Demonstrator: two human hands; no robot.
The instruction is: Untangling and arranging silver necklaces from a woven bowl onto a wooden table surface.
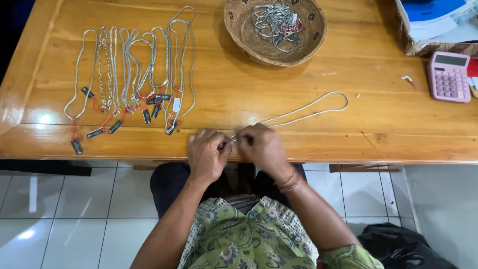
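Observation:
A long silver chain necklace (308,107) lies in a loop on the wooden table (259,84), its near end at the front edge. My left hand (208,154) and my right hand (263,147) meet at that end, fingers pinched on the clasp part of the chain between them. Both hands rest on the table's front edge. The clasp itself is mostly hidden by my fingers.
Several silver necklaces with red strings and dark tags (130,74) lie in a row at the left. A woven basket (239,30) holds more chains at the back. A pink calculator (449,75) and a box of papers (433,20) sit at the right. A black bag (403,246) lies on the tiled floor.

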